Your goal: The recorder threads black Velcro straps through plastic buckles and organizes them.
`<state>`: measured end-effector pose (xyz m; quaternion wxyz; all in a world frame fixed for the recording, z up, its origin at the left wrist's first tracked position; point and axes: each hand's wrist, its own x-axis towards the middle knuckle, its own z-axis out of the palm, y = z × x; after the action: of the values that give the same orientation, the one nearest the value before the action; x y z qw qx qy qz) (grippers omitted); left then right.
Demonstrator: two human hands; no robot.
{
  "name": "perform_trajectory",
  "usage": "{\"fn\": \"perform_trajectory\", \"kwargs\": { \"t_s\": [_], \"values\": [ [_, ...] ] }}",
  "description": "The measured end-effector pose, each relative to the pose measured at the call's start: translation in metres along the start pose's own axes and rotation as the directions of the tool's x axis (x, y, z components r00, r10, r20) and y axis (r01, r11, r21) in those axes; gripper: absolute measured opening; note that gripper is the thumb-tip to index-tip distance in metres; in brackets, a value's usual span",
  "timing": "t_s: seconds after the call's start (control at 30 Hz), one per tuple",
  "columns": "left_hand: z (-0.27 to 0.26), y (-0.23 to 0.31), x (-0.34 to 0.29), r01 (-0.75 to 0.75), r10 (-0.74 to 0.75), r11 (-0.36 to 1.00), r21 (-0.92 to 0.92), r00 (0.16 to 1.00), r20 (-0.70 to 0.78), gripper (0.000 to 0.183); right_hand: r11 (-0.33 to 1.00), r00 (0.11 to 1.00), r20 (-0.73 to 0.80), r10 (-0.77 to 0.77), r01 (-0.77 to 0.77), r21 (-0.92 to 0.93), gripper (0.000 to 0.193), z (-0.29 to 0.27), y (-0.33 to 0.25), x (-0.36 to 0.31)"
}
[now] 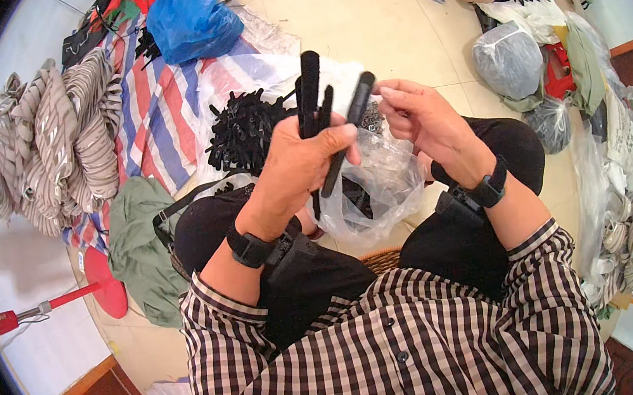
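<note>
My left hand (pixel 300 156) is closed around several flat black straps (pixel 310 93) with rounded ends, which stick up above the fist and hang below it. One more black strap (pixel 357 111) slants between its thumb and fingers toward the right. At that strap's upper end is my right hand (pixel 428 118), fingers curled in a pinch; whether it grips the tip or something small is unclear. Beneath the hands lies a clear plastic bag (pixel 387 197) holding small greyish pieces and some black ones. A heap of black straps (pixel 243 132) sits on white plastic left of it.
A striped tarp (pixel 159 122) covers the floor at left, with a blue plastic bag (pixel 195 24) on it. Bundled striped cords (pixel 60 141) stand by the wall. Green cloth (pixel 143 248) and a red round base (pixel 104 284) lie nearer. Wrapped bundles (pixel 508 59) line the right.
</note>
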<state>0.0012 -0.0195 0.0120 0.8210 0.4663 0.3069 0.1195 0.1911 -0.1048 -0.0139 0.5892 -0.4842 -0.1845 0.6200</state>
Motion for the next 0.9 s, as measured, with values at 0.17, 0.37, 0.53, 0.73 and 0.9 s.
{"fn": "perform_trajectory", "kwargs": {
  "t_s": [0.17,0.37,0.53,0.73,0.9],
  "values": [
    [-0.001,-0.004,0.006,-0.109,0.123,0.987,0.119,0.985,-0.120,0.013,0.954,0.976,-0.025,0.216,-0.205,0.220,0.018,-0.014,0.042,0.009],
    [-0.010,-0.006,0.008,-0.106,0.118,0.991,0.077,0.980,-0.163,0.008,0.974,0.982,0.131,0.136,-0.157,0.165,0.032,0.010,0.023,0.002],
    [-0.011,-0.007,0.010,-0.087,0.094,0.994,0.069,0.989,-0.112,0.007,0.992,0.960,0.262,0.102,-0.116,0.039,0.031,0.011,0.018,-0.002],
    [-0.005,-0.009,0.010,-0.077,0.097,0.985,0.153,0.987,-0.125,0.007,0.984,0.981,0.189,-0.044,0.075,-0.160,0.033,0.026,0.012,-0.011],
    [0.001,-0.013,0.010,-0.085,0.099,0.991,0.106,0.987,-0.130,0.011,0.928,0.917,0.222,-0.330,0.359,-0.102,0.044,0.027,0.016,-0.005]
  ]
}}
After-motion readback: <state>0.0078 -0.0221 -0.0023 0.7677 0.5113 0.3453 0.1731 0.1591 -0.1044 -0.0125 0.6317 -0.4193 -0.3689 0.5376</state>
